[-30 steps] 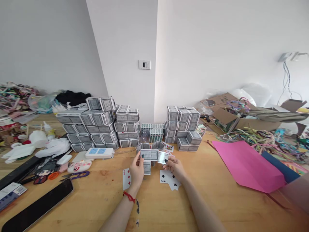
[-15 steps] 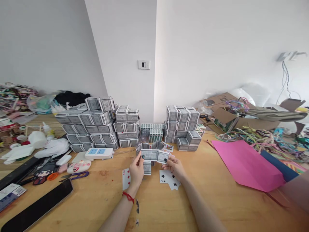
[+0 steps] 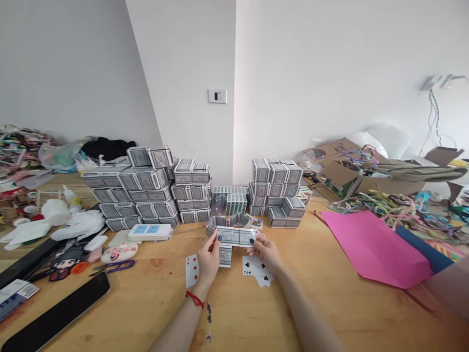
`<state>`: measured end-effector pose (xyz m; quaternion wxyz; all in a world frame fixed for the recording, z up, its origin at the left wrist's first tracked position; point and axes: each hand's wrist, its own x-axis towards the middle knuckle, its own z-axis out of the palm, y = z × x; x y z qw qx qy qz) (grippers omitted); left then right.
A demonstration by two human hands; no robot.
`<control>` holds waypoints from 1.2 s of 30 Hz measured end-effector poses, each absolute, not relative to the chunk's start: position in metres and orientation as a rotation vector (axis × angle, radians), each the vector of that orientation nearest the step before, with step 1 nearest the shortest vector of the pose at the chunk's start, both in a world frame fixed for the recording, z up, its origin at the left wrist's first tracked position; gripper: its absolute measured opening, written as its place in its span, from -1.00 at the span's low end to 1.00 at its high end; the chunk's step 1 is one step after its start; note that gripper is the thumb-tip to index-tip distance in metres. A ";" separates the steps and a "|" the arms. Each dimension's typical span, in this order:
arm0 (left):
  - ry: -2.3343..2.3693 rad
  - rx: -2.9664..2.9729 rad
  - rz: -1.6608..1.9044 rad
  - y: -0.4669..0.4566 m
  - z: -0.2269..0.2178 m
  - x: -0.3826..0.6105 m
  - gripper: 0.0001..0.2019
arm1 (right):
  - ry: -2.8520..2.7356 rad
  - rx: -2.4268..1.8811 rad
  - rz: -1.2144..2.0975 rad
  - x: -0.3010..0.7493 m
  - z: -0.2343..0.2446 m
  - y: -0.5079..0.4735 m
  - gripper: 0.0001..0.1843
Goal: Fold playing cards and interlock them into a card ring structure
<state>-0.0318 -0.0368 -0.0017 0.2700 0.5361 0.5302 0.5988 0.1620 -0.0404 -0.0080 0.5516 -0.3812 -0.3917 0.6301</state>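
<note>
A strip of patterned playing cards (image 3: 235, 236), backs facing me, stretches between my hands. My left hand (image 3: 208, 256) pinches its left end, thumb on the front. Its right end is gripped by my right hand (image 3: 266, 252) between thumb and fingers. Another patterned card (image 3: 225, 256) shows just below the strip, beside my left fingers. Directly behind stands an open ring of folded cards (image 3: 213, 223), partly covered by the strip. Face-up diamond card (image 3: 191, 270) lies by my left wrist, and club cards (image 3: 249, 265) lie under my right hand.
Stacked card blocks (image 3: 154, 195) rise at the back left, with more card blocks (image 3: 276, 183) at the back right. A power strip (image 3: 151, 232), scissors (image 3: 117, 266) and a phone (image 3: 60, 313) are on the left. Pink paper (image 3: 373, 249) lies right, near tangled cords (image 3: 399, 208).
The right piece of card has swung up level with the left piece, so the strip is now nearly straight. Both hands keep their hold and shift only slightly.
</note>
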 end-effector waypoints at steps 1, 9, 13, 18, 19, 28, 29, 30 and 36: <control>1.425 1.438 1.610 -0.037 -0.002 -0.031 -0.60 | -0.931 -0.899 1.494 0.162 -0.008 -0.040 -0.65; 1.427 1.411 1.554 -0.037 -0.004 -0.029 -0.57 | -0.929 -0.898 1.507 0.162 -0.008 -0.040 -0.63; 1.382 1.427 1.502 -0.039 -0.002 -0.029 -0.51 | -0.925 -0.903 1.503 0.162 -0.009 -0.040 -0.61; 1.328 1.415 1.446 -0.042 0.002 -0.027 -0.46 | -0.930 -0.875 1.509 0.163 -0.010 -0.040 -0.63; 1.323 1.407 1.435 -0.042 0.002 -0.027 -0.46 | -0.930 -0.876 1.510 0.163 -0.010 -0.040 -0.63; 1.228 1.434 1.346 -0.040 0.002 -0.028 -0.48 | -0.920 -0.875 1.506 0.163 -0.005 -0.041 -0.63; 1.212 1.432 1.345 -0.040 0.001 -0.028 -0.48 | -0.924 -0.876 1.507 0.163 -0.005 -0.041 -0.63; 1.197 1.429 1.344 -0.040 0.001 -0.028 -0.49 | -0.928 -0.879 1.506 0.163 -0.005 -0.041 -0.63; 1.119 1.430 1.305 -0.038 -0.002 -0.029 -0.51 | -0.938 -0.912 1.480 0.164 -0.007 -0.041 -0.60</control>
